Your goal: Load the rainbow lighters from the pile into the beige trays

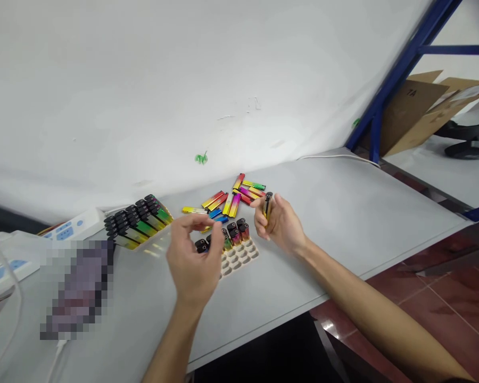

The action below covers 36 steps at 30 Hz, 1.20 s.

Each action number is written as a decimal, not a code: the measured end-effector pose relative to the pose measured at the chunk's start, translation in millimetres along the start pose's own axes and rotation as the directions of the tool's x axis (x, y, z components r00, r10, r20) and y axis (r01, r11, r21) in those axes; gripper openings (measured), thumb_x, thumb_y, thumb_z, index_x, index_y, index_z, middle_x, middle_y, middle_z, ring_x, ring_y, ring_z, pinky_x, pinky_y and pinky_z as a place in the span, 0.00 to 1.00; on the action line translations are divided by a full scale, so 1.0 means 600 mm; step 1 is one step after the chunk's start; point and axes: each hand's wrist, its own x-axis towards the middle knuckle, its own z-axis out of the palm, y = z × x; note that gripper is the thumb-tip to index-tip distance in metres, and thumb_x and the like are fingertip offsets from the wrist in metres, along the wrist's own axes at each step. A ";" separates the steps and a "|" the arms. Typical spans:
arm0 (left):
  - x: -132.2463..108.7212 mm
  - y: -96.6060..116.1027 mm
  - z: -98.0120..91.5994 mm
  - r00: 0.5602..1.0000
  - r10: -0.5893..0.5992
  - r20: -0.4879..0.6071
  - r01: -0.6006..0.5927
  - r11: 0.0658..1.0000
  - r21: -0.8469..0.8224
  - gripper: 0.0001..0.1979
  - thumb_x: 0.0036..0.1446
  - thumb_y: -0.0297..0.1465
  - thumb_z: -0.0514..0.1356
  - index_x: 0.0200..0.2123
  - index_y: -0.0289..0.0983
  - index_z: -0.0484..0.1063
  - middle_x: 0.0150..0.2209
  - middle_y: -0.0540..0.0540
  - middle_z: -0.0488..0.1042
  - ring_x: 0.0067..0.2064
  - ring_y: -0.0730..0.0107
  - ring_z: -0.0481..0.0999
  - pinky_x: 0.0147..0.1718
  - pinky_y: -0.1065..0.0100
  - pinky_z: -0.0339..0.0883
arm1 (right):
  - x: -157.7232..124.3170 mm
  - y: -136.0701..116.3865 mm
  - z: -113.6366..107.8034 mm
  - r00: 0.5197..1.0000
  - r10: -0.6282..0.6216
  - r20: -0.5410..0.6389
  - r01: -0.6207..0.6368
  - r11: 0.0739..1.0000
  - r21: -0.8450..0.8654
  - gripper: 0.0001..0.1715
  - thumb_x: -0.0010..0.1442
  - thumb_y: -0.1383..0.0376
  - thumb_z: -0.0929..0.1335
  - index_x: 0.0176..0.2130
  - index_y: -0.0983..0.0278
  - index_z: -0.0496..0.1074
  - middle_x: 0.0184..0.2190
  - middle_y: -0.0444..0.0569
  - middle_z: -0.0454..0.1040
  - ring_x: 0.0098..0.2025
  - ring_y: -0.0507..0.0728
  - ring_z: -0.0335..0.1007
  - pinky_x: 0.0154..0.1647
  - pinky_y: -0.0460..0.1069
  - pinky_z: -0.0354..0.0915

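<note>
My right hand [281, 226] holds a slim black-topped stick [268, 205] upright, with a yellowish lower part, between its curled fingers and thumb. My left hand [195, 255] hovers over the left side of a pale tray [245, 255] with rows of slots. Its fingers are curved, thumb tip close to the index fingertip, and I see nothing held. Several black-topped coloured sticks [234, 234] stand in the tray's back rows; front slots on the right show bare. My left hand covers part of the tray. Behind lies a loose pile of shiny, colour-fading sleeves [234, 205], red, yellow, pink, green and blue.
A fuller block of black-topped green and yellow sticks [141, 223] stands at the left, beside white power strips [69, 229]. A blurred-out phone-like object [80, 290] with a white cable lies nearer. A blue metal frame [377, 127] and cardboard boxes [419, 109] are at the right.
</note>
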 end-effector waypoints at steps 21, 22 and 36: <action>-0.043 -0.150 -0.067 0.872 -0.014 0.489 -0.107 0.970 0.219 0.33 0.55 0.41 0.64 0.60 0.43 0.56 0.55 0.40 0.70 0.50 0.57 0.75 0.50 0.53 0.70 | 0.016 0.005 -0.023 0.956 0.143 -0.255 -0.159 0.986 -0.046 0.23 0.61 0.55 0.60 0.19 0.62 0.59 0.14 0.38 0.51 0.16 0.48 0.41 0.17 0.44 0.42; -0.044 -0.150 -0.068 0.870 -0.023 0.493 -0.104 0.968 0.229 0.33 0.55 0.42 0.63 0.61 0.43 0.56 0.56 0.40 0.70 0.50 0.56 0.75 0.50 0.54 0.70 | 0.017 0.006 -0.024 0.953 0.141 -0.267 -0.161 0.985 -0.057 0.23 0.61 0.54 0.60 0.19 0.62 0.59 0.14 0.38 0.51 0.16 0.48 0.41 0.17 0.44 0.42; -0.047 -0.146 -0.072 0.840 -0.137 0.526 -0.033 0.953 0.301 0.33 0.55 0.45 0.62 0.61 0.42 0.57 0.54 0.41 0.72 0.53 0.54 0.75 0.49 0.54 0.70 | 0.017 0.006 -0.023 0.936 0.129 -0.329 -0.163 0.984 -0.077 0.22 0.60 0.57 0.58 0.18 0.62 0.57 0.13 0.38 0.49 0.16 0.48 0.39 0.17 0.45 0.40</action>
